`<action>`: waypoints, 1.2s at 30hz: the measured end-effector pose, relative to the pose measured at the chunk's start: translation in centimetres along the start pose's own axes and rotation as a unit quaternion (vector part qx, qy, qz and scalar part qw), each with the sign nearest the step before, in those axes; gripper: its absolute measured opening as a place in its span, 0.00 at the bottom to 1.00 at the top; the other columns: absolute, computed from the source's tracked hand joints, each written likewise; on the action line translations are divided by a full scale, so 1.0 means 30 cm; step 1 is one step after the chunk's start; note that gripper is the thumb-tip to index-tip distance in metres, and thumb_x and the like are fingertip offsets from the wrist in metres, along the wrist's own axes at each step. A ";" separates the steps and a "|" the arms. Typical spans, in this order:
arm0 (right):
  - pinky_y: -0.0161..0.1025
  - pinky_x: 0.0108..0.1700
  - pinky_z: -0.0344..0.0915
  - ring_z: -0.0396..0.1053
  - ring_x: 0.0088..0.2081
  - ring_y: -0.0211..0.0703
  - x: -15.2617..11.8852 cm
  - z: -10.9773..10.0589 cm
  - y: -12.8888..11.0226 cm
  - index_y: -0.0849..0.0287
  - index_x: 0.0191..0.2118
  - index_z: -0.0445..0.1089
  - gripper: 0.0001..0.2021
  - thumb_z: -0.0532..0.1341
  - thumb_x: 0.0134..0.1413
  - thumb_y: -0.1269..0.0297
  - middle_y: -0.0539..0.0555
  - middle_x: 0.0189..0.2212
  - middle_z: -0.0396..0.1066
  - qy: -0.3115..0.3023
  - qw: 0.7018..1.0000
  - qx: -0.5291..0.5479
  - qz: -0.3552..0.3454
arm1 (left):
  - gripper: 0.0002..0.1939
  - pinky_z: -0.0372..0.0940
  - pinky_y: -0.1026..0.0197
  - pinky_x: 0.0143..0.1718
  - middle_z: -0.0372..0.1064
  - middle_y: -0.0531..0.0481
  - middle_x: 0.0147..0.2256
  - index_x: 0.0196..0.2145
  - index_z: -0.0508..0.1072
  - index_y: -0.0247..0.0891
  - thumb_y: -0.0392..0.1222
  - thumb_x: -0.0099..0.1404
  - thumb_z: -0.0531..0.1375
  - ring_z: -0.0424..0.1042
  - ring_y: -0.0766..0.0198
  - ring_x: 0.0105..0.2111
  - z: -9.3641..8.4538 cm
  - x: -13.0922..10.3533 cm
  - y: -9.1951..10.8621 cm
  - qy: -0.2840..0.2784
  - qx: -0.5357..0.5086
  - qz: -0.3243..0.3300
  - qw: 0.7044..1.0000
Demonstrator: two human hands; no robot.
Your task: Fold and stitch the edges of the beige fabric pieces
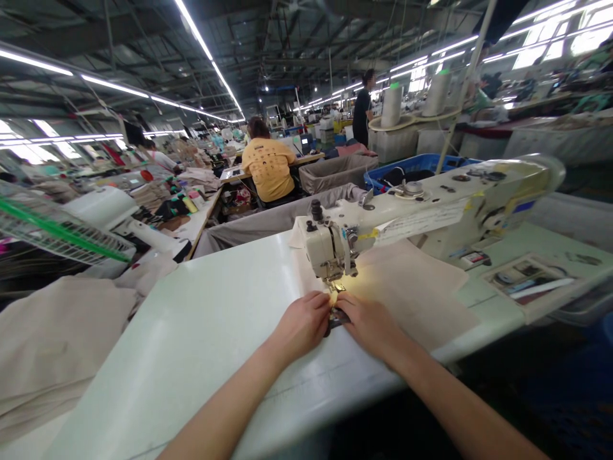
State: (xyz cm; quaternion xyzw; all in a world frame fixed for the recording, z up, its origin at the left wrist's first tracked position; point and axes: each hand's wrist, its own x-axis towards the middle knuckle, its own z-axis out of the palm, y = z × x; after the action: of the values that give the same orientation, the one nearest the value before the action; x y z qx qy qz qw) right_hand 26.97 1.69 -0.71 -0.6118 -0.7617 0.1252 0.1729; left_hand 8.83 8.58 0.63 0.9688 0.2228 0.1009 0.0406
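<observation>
Just below the frame's centre, I see the left hand [306, 321] and right hand [372, 323] pinching a small pale cloth [334, 298] between them, equally near; the sewing machine [328, 248] stands just above; its long axis, I can't tell for the cloth.

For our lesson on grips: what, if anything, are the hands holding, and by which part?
The left hand and right hand appear to pinch pale cloth by its near edge, at the sewing machine; the actual grip is hidden.

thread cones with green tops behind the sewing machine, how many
2, both beyond the blue basket: left cone, and right cone nearer the pole; others may be hidden.
</observation>
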 end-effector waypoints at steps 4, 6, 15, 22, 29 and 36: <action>0.38 0.43 0.65 0.73 0.45 0.48 0.028 -0.001 0.010 0.57 0.48 0.71 0.12 0.56 0.63 0.74 0.54 0.47 0.74 0.006 1.000 -0.002 0.003 | 0.12 0.70 0.51 0.52 0.73 0.42 0.44 0.42 0.74 0.37 0.34 0.70 0.51 0.71 0.53 0.49 -0.002 0.015 -0.022 -0.003 0.004 -0.009 1.000; 0.38 0.44 0.65 0.73 0.46 0.48 0.038 -0.003 0.010 0.56 0.49 0.71 0.13 0.56 0.62 0.75 0.54 0.49 0.74 0.009 1.000 -0.005 -0.001 | 0.12 0.70 0.52 0.52 0.72 0.42 0.45 0.44 0.74 0.37 0.34 0.70 0.51 0.70 0.53 0.49 -0.002 0.022 -0.033 0.000 0.007 -0.013 1.000; 0.39 0.44 0.66 0.74 0.45 0.49 -0.010 -0.023 -0.019 0.56 0.51 0.72 0.13 0.56 0.64 0.73 0.55 0.49 0.74 0.005 1.000 -0.002 0.025 | 0.12 0.70 0.52 0.54 0.73 0.43 0.47 0.43 0.75 0.38 0.34 0.71 0.51 0.71 0.54 0.50 -0.003 0.039 -0.060 0.010 0.005 -0.024 1.000; 0.39 0.44 0.67 0.74 0.46 0.47 -0.063 0.013 -0.026 0.57 0.50 0.71 0.14 0.57 0.63 0.74 0.55 0.52 0.72 0.026 0.999 0.011 0.025 | 0.15 0.68 0.51 0.57 0.72 0.42 0.52 0.50 0.72 0.38 0.34 0.71 0.51 0.70 0.54 0.54 0.013 0.027 -0.057 0.038 -0.006 -0.038 0.999; 0.39 0.44 0.68 0.74 0.44 0.47 -0.058 0.036 -0.017 0.58 0.51 0.71 0.15 0.56 0.61 0.76 0.55 0.53 0.71 0.038 0.999 0.003 0.025 | 0.16 0.66 0.52 0.59 0.71 0.43 0.53 0.52 0.71 0.37 0.35 0.71 0.51 0.69 0.54 0.54 0.022 0.022 -0.060 0.047 -0.006 -0.030 0.998; 0.39 0.44 0.68 0.74 0.45 0.47 -0.060 0.035 -0.024 0.58 0.50 0.71 0.15 0.55 0.61 0.77 0.55 0.51 0.72 0.035 0.999 0.002 0.031 | 0.14 0.67 0.51 0.58 0.71 0.41 0.52 0.50 0.72 0.35 0.36 0.73 0.49 0.69 0.54 0.54 0.019 0.026 -0.058 0.045 0.009 -0.012 0.999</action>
State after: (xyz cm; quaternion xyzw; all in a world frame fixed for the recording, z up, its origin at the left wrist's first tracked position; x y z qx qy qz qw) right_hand 26.23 -0.19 -1.58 -0.6388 -0.7354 0.1108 0.1971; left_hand 8.90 10.46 -0.01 0.9609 0.2370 0.1416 0.0229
